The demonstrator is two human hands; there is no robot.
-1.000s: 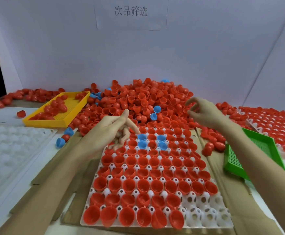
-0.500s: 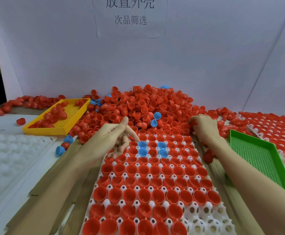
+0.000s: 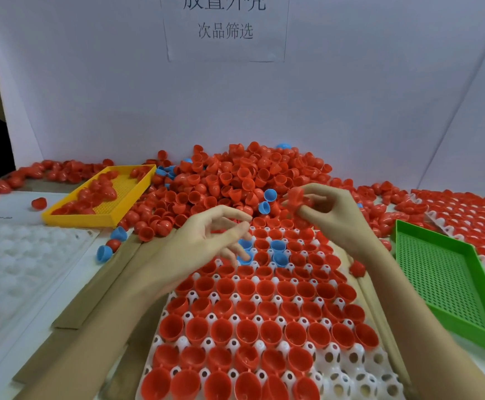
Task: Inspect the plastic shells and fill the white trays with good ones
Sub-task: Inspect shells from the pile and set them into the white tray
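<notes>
While right hand [image 3: 333, 215] pinches one red shell [image 3: 295, 197], left hand [image 3: 206, 241] loose, holding none.

open sockets at white tray [image 3: 359, 383] near-right corner, shell pile [image 3: 235, 180] blocking behind

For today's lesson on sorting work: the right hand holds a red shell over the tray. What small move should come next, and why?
Probably turn the red shell in the right hand to check it, then seat it in an empty socket of the white tray, since open sockets show at its near right corner.
</notes>
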